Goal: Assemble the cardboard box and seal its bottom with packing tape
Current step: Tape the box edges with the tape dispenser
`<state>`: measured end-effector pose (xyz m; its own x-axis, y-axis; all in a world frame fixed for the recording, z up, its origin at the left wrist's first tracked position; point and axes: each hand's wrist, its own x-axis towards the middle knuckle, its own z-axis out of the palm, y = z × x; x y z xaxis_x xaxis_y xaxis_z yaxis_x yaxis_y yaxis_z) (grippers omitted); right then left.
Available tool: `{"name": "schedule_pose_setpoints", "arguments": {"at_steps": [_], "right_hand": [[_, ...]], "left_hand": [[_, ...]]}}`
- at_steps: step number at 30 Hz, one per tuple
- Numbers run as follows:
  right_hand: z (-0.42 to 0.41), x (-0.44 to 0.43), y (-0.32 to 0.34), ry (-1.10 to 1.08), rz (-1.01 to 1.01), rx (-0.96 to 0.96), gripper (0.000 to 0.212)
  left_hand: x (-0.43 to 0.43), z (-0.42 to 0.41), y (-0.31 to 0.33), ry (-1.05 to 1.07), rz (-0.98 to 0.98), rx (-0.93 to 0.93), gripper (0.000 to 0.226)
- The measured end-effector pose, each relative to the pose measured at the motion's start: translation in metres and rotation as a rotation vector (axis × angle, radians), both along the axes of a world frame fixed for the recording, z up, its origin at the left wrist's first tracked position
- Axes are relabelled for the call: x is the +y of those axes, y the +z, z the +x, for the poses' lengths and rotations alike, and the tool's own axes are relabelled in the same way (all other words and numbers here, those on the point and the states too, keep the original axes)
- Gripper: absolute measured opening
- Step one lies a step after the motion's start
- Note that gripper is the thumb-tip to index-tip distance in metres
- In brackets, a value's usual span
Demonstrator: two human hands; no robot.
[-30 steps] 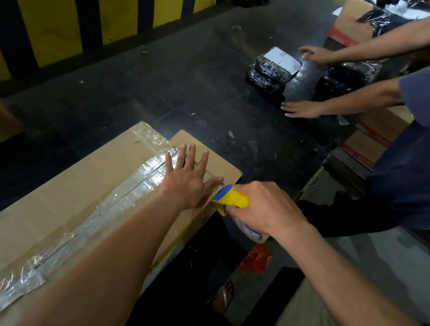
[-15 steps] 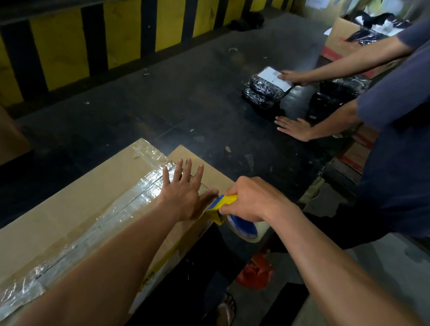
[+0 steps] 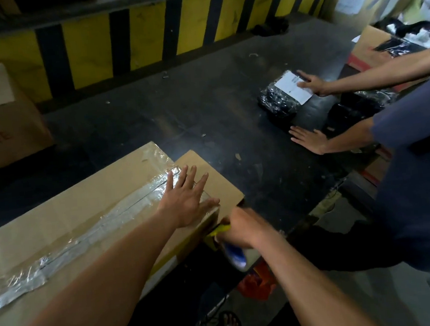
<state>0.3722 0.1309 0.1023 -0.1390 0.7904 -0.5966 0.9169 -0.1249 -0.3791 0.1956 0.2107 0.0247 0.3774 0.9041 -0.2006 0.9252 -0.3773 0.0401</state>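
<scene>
Pulled tape dispenser (image 3: 226, 244) down over cardboard box (image 3: 81, 199) end, grasping with right hand (image 3: 244, 228); pressing tape (image 3: 96, 226) with flat, released left hand (image 3: 186, 202); probably cutting next.

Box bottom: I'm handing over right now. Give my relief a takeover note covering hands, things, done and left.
Hands: left hand open, pressing flat on the box at the tape's end; right hand grips the dispenser at the box's end edge, just below the top.
Box lies on the table.
Done: tape covers the centre seam.
Left: probably run the tape down the end face, cut it and rub it down.
</scene>
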Motion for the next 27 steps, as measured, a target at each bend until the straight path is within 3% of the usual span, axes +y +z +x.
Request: {"name": "schedule_pose_setpoints", "arguments": {"at_steps": [3,6,12,15,19,27], "right_hand": [[0.013,-0.012,0.0,-0.007,0.065,0.017,0.039],[0.03,-0.014,0.023,-0.013,0.127,-0.024,0.034],[0.018,-0.015,0.081,-0.029,0.269,-0.044,0.046],[-0.015,-0.015,0.098,-0.027,0.351,0.036,0.047],[-0.081,-0.011,0.098,0.025,0.425,0.138,0.065],[-0.242,-0.014,0.061,0.094,0.548,0.348,0.064]], "left_hand": [[0.0,0.001,0.003,-0.008,-0.006,0.012,0.1],[-0.003,-0.002,0.006,0.0,-0.001,-0.036,0.104],[-0.013,-0.037,0.025,0.052,0.022,-0.268,0.068],[-0.029,-0.075,0.041,0.027,0.134,-0.297,0.05],[-0.054,-0.14,0.057,0.237,0.18,-0.341,0.043],[-0.111,-0.289,0.039,0.613,0.242,-0.353,0.041]]}}
